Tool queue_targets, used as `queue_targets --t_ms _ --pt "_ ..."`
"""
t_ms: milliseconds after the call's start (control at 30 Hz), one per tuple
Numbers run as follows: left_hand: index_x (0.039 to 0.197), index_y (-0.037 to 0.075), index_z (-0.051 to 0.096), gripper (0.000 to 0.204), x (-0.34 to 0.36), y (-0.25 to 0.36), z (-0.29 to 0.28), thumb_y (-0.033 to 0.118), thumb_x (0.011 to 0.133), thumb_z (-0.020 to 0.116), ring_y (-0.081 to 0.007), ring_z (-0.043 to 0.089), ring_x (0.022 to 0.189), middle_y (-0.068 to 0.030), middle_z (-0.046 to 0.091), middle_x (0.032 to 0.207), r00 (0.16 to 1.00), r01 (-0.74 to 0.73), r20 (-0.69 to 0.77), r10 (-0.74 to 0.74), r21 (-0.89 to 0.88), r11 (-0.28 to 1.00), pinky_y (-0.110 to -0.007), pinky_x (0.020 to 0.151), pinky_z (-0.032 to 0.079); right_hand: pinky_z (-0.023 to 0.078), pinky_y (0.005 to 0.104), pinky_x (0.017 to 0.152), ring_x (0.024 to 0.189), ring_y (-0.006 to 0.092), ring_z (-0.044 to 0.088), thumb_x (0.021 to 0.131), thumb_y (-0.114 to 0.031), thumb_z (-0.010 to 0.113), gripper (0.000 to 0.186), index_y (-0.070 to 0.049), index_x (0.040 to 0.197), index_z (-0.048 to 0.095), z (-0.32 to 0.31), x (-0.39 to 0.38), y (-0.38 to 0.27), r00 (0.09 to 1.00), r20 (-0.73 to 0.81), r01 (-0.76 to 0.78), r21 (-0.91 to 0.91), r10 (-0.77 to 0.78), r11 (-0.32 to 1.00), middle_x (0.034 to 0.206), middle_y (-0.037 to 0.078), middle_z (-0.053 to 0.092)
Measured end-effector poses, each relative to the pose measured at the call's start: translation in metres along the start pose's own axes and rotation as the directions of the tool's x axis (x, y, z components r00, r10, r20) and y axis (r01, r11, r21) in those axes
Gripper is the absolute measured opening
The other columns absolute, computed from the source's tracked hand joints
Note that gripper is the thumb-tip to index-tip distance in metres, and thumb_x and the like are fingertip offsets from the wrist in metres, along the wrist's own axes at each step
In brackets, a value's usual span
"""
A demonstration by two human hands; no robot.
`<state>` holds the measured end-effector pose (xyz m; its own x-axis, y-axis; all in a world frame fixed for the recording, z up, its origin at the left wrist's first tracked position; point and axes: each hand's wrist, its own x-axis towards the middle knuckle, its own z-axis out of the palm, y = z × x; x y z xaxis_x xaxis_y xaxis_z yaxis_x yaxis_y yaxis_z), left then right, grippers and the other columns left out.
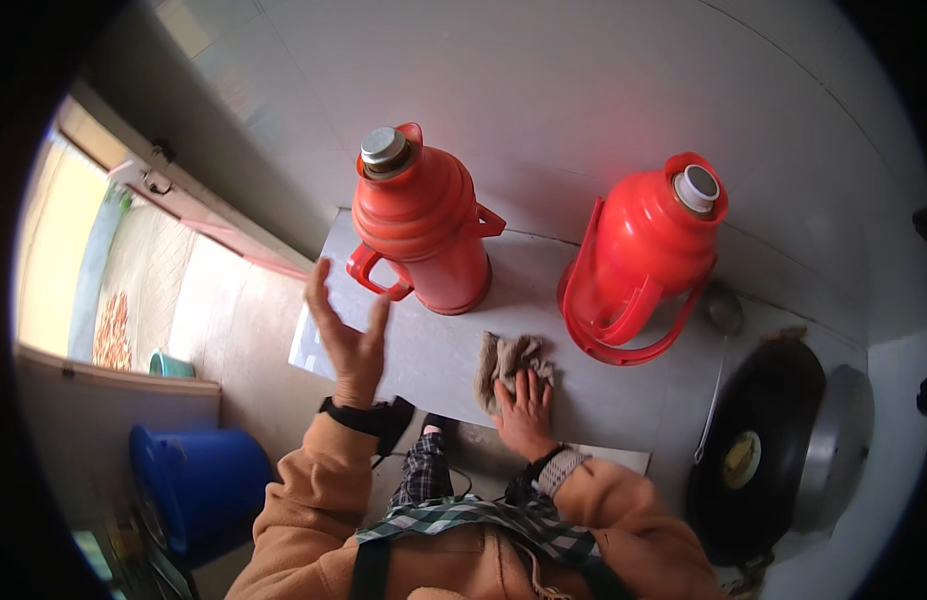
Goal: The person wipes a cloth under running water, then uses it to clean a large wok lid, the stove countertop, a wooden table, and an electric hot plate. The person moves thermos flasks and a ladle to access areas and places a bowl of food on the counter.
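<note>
Two red thermos flasks stand on a grey tabletop [624, 400] against the wall. The left thermos flask [434, 230] has a silver cap and a handle on its side. A carrying handle hangs down across the front of the right thermos flask [654, 240], which has a pale-topped cap. My left hand [350, 345] is raised just in front of the left flask's handle, fingers spread, holding nothing. My right hand [527, 410] presses a crumpled brown-grey cloth [504, 360] onto the tabletop near its front edge, between the flasks.
At the right are a black wok [724, 465], a metal lid [839, 450] and a long-handled ladle [722, 310]. On the floor to the left stands a blue bucket [204, 490]. An open doorway with a teal basin [171, 365] lies beyond.
</note>
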<state>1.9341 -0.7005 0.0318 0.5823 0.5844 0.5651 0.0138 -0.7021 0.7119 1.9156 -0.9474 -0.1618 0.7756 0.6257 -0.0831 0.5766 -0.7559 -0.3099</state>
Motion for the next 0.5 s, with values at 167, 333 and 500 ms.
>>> queue_targets --t_ms 167,333,500 --pt "0.115 -0.003 0.061 0.041 0.036 -0.057 -0.007 0.022 0.085 0.074 -0.0139 0.06 0.094 -0.0076 0.066 0.098 0.755 0.547 0.599 -0.269 -0.347 0.762 -0.029 0.086 0.048 0.028 0.0608 0.103 0.133 0.0405 0.032 0.074 -0.033 0.07 0.068 -0.011 0.134 0.047 0.012 0.1 0.004 0.932 -0.172 -0.33 -0.033 0.32 0.943 0.142 0.023 0.036" --pt "0.103 -0.003 0.065 0.022 0.045 -0.082 0.007 0.014 0.089 0.069 -0.0103 0.061 0.08 -0.0032 0.067 0.088 0.711 0.573 0.673 -0.204 -0.387 0.722 -0.025 0.075 0.049 0.03 0.0588 0.103 0.131 0.0417 0.034 0.073 -0.019 0.066 0.066 -0.007 0.133 0.042 0.027 0.165 0.023 0.797 -0.247 -0.558 0.048 0.551 0.828 0.14 0.024 0.038" --pt "0.092 0.001 0.065 0.009 0.041 -0.136 -0.001 0.004 0.085 0.069 -0.0084 0.058 0.072 -0.0011 0.065 0.084 0.852 0.509 0.326 -0.409 -0.7 0.502 -0.024 0.065 0.047 0.028 0.0582 0.104 0.131 0.041 0.034 0.07 -0.021 0.066 0.07 -0.009 0.134 0.041 0.039 0.212 0.047 0.692 -0.409 -0.527 0.277 0.595 0.803 0.139 0.022 0.039"
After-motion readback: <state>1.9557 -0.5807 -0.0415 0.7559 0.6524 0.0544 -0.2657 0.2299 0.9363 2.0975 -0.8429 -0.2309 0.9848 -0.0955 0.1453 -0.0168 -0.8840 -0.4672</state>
